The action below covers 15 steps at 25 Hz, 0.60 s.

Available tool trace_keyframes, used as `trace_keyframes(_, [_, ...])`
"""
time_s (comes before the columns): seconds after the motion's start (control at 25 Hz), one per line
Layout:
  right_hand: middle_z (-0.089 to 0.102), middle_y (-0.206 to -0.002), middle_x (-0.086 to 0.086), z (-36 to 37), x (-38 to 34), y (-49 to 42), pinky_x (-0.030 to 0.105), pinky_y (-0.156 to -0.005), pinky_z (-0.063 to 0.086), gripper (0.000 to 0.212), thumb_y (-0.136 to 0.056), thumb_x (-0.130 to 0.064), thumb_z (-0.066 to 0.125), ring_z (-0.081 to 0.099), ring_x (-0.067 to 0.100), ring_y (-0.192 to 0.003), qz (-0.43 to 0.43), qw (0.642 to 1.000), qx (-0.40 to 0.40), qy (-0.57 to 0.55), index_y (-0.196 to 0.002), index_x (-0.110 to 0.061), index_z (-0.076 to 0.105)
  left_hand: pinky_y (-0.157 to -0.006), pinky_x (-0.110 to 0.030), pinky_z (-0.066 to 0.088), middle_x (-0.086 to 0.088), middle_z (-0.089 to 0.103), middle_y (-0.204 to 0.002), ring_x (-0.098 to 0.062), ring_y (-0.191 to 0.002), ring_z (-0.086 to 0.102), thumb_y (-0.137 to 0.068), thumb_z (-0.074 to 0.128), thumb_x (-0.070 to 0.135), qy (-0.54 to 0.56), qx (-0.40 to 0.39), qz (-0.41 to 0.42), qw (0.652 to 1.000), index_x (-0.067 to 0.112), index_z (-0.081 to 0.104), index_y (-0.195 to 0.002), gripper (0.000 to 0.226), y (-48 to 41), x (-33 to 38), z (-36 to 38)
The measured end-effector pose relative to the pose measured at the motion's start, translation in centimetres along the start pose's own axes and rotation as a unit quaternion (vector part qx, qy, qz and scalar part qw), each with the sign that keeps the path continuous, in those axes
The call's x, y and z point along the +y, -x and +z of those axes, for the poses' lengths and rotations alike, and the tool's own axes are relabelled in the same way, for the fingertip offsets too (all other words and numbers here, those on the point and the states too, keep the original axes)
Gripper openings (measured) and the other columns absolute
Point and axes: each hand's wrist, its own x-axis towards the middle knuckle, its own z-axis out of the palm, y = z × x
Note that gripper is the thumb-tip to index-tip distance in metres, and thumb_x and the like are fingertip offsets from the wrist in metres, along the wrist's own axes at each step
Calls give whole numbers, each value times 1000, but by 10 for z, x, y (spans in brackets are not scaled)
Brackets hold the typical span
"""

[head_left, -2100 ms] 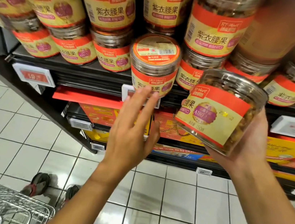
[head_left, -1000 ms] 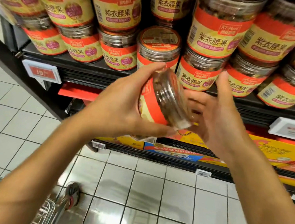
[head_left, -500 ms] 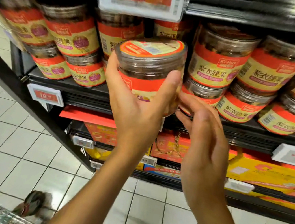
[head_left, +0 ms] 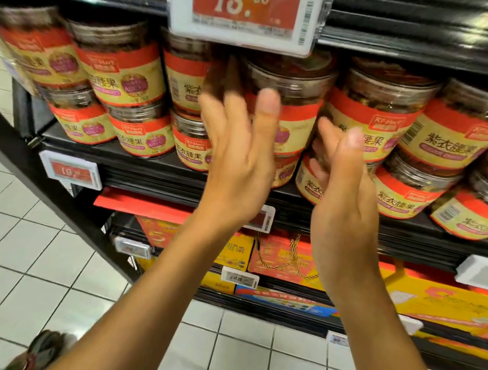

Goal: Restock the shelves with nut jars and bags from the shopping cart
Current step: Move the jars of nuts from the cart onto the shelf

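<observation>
A clear nut jar (head_left: 298, 111) with a red and cream label stands in the upper row of jars, on top of a lower jar, in the middle of the black shelf (head_left: 144, 167). My left hand (head_left: 240, 159) is on it, with the fingers round its left side and the thumb across its front. My right hand (head_left: 344, 199) is just right of the jar, fingers spread, holding nothing. Identical jars (head_left: 374, 115) fill the shelf in two stacked rows on both sides.
A large red price tag (head_left: 246, 3) reading 13.90 hangs from the shelf above, right over the jar. Yellow and red gift boxes (head_left: 439, 306) fill the lower shelf. White tiled floor (head_left: 8, 246) lies to the left, with a shoe (head_left: 40, 350) at the bottom.
The jar passed from my right hand to my left, and my left hand lifted it into the upper row. The right hand came off it and opened. The view tilted upward.
</observation>
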Motion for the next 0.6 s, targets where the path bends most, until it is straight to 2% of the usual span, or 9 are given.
trace_keyframes(0.04, [56, -123, -14, 0, 3, 1, 23, -102, 40, 40, -91, -48, 24, 49, -1, -120, -3, 1000, 23, 18, -113, -39, 55, -116, -29, 11, -23, 23, -149, -26, -144, 11, -84, 20, 59, 20, 1, -2, 1000, 10, 39, -129, 70, 2, -8, -5])
trace_keyframes(0.08, [53, -129, -6, 0, 4, 3, 29, -104, 40, 47, -90, -48, 24, 48, 4, -123, -14, 998, 43, 42, -121, -30, 56, -117, -32, 16, -13, 28, -151, -21, -144, 20, -82, 20, 61, 54, 3, -7, 998, 11, 38, -136, 76, 5, -15, -12])
trace_keyframes(0.16, [53, -131, -1, 2, 6, 5, 30, -106, 39, 52, -90, -46, 23, 47, 6, -124, -34, 996, 43, 67, -122, -24, 58, -117, -37, 24, 0, 37, -150, -9, -139, 31, -82, 22, 62, 108, -19, -9, 994, 21, 34, -142, 74, 11, -27, -23])
trace_keyframes(0.28, [54, -126, -10, 5, 5, 1, 13, -103, 33, 56, -89, -51, 21, 44, -5, -122, 1, 997, 32, 73, -119, -24, 59, -115, -37, 28, 5, 45, -144, -5, -135, 37, -85, 23, 59, 108, -44, 8, 993, 38, 41, -126, 50, 15, -31, -29])
trace_keyframes(0.44, [58, -100, -23, 9, 5, -4, 20, -98, 38, 33, -90, -46, 23, 52, -5, -109, 35, 997, 43, 48, -90, -39, 55, -111, -29, 33, 7, 51, -135, -1, -130, 43, -89, 27, 51, 78, -54, 38, 995, 28, 44, -129, 49, 8, -31, -30])
trace_keyframes(0.52, [58, -94, -29, 8, 4, -8, 17, -94, 39, 41, -89, -48, 24, 54, -8, -105, 56, 997, 34, 39, -98, -34, 62, -103, -23, 38, 12, 56, -119, 3, -117, 49, -91, 29, 45, 83, -70, 67, 992, 30, 48, -123, 40, 4, -30, -31])
trace_keyframes(0.6, [58, -91, -32, 7, 4, -9, 10, -93, 39, 51, -89, -49, 24, 54, -11, -104, 64, 996, 35, 57, -114, -26, 63, -103, -26, 39, 11, 56, -119, 1, -118, 50, -94, 30, 42, 106, -80, 63, 989, 27, 49, -124, 39, 3, -31, -32])
